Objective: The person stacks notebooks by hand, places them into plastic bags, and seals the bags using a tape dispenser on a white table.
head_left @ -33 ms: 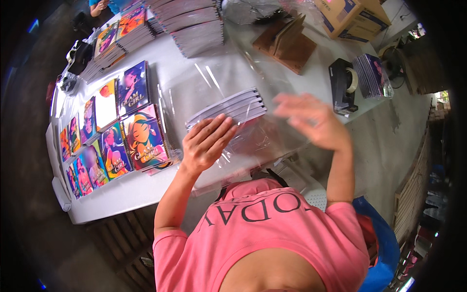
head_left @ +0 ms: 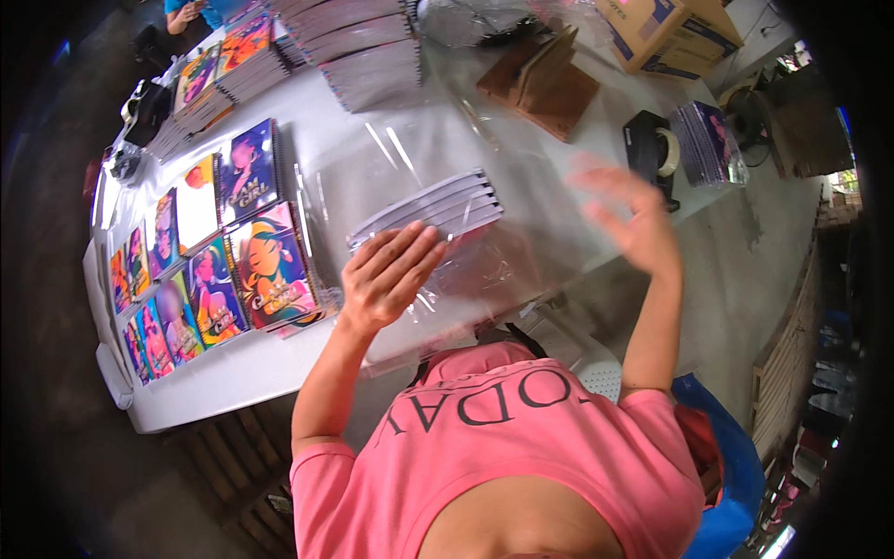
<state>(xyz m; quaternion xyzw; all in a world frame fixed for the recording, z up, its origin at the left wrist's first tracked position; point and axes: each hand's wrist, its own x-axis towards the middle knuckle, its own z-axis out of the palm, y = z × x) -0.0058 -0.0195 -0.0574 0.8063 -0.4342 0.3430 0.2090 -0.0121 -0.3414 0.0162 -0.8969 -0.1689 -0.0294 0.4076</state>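
Note:
My left hand (head_left: 391, 275) lies with straight fingers against the near side of a small stack of spiral notebooks (head_left: 438, 207), pressing on it rather than gripping it. Clear plastic film (head_left: 358, 163) is spread under and around the stack. My right hand (head_left: 629, 210), slightly blurred, is in the air to the right, fingers apart and nothing in them. Close beyond it stands a black tape dispenser (head_left: 643, 140) with a roll of tape (head_left: 667, 152).
Rows of colourful notebooks (head_left: 270, 261) cover the table's left side, with tall notebook stacks (head_left: 368, 61) behind. Toward the back right are a brown wooden block (head_left: 540, 88), a cardboard box (head_left: 666, 37) and a wrapped notebook bundle (head_left: 703, 140). Another person's hand (head_left: 189, 13) shows at the far left.
My right hand has moved right, away from the notebook stack and closer to the tape dispenser. My left hand stays on the stack. The whole view has shifted slightly.

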